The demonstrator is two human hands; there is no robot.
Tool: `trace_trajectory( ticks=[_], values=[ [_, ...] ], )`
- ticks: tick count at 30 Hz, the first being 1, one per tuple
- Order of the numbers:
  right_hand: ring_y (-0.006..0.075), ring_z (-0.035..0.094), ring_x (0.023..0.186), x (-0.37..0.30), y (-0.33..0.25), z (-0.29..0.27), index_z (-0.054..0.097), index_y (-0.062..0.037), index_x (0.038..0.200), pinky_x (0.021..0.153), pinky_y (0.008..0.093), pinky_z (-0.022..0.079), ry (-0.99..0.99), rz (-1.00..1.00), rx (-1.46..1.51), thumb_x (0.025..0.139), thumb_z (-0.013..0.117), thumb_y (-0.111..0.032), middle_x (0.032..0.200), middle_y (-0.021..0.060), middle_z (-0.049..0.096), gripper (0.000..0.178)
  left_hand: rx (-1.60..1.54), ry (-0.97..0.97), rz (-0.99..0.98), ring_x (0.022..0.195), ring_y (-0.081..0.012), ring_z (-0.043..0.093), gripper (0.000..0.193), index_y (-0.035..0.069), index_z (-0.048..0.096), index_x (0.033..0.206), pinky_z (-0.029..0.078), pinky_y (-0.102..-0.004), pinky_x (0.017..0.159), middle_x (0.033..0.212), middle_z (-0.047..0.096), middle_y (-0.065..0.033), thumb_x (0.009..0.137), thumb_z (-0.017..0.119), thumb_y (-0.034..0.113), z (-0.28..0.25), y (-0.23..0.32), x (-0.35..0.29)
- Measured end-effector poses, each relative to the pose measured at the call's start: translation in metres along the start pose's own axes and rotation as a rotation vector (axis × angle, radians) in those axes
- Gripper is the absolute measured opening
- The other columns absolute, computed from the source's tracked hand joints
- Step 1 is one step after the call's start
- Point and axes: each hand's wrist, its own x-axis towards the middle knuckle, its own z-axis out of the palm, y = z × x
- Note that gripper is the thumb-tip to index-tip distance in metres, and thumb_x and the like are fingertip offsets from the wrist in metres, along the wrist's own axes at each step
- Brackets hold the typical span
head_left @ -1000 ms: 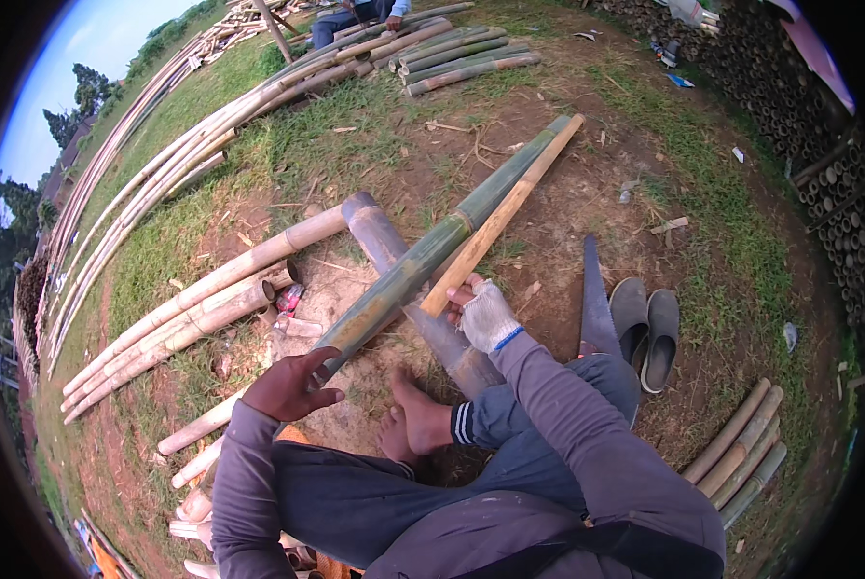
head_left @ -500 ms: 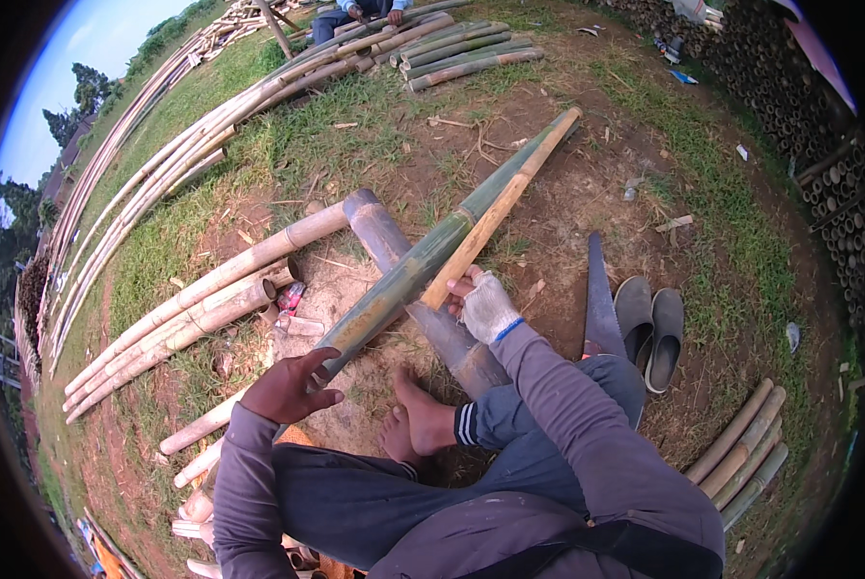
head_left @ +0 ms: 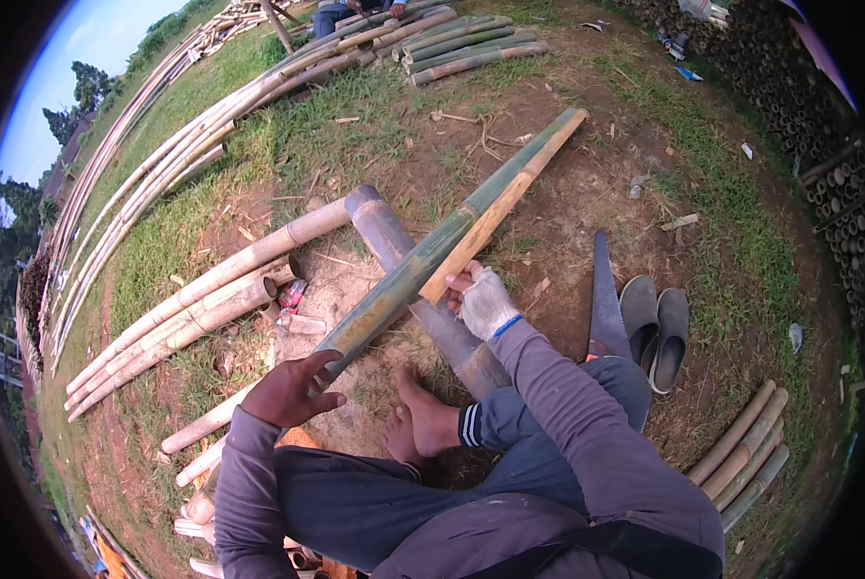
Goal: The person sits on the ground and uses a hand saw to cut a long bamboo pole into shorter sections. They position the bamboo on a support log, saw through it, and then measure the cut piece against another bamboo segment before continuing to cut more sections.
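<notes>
Green bamboo: one long pole [head_left: 423, 261] is lying slantwise ahead of the person, crossing over a thick greyish bamboo log [head_left: 452, 343]. A pale strip [head_left: 493, 214] is running along the pole's right side, its far end reaching the pole's far tip.

Right hand [head_left: 487, 304], gloved with fingertips showing: closing in a pinch on the strip's edge, close to its near end. Left hand [head_left: 292, 389], bare: staying loosely curved at the pole's near part, thumb spreading well away from the fingers; appearing to rest there rather than wrap round it. Contact under the palm: cannot tell.

Risks (judgement): the round pole could be rolling on the round log, the left hand's loose hold being the cause. The strip could be sliding off the pole's curve, since only one end is getting gripped. Its split edges may be cutting or splintering into exposed fingertips.

Edges and room: bare soil is stretching right of the strip, up to the saw [head_left: 607, 304] and dark shoes [head_left: 671, 323] beside the right knee. Pale poles [head_left: 201, 270] are bounding the left side; bare feet [head_left: 430, 425] are sitting close below the log.
</notes>
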Motion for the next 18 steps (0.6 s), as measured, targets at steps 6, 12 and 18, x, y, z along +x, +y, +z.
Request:
trace_trajectory(
  ticks=[6,12,18],
  values=[
    [0.0163,0.067,0.082,0.0015,-0.0036,0.0048,0.059,-0.0053,0.117,0.068,0.0322,0.054,0.032,-0.016,-0.053,0.1,0.07,-0.008,0.1,0.0071,0.071,0.019,-0.018,-0.003,0.003,0.094,-0.0364,0.077,0.068,0.01,0.058,0.144,0.061,-0.0445,0.083,0.104,0.078,-0.0214,0.09,0.086,0.039,-0.0001,-0.0037,0.0011],
    [0.0154,0.067,0.083,-0.0004,-0.005,0.0087,0.06,-0.0056,0.122,0.067,0.0314,0.053,0.053,-0.008,-0.057,0.1,0.069,-0.008,0.103,0.0065,0.072,0.023,-0.028,0.005,-0.002,0.094,-0.0367,0.077,0.067,0.01,0.059,0.144,0.061,-0.0447,0.084,0.103,0.078,-0.0212,0.089,0.087,0.039,0.0002,-0.003,0.0021],
    [0.015,0.068,0.085,0.0014,-0.0022,0.0056,0.061,-0.0065,0.122,0.068,0.0302,0.052,0.042,0.007,-0.101,0.101,0.069,-0.008,0.104,0.0058,0.073,0.023,-0.009,-0.003,-0.007,0.097,-0.0371,0.077,0.068,0.01,0.058,0.144,0.061,-0.045,0.085,0.105,0.078,-0.0209,0.09,0.086,0.039,-0.0008,-0.0025,0.0006]
  ],
)
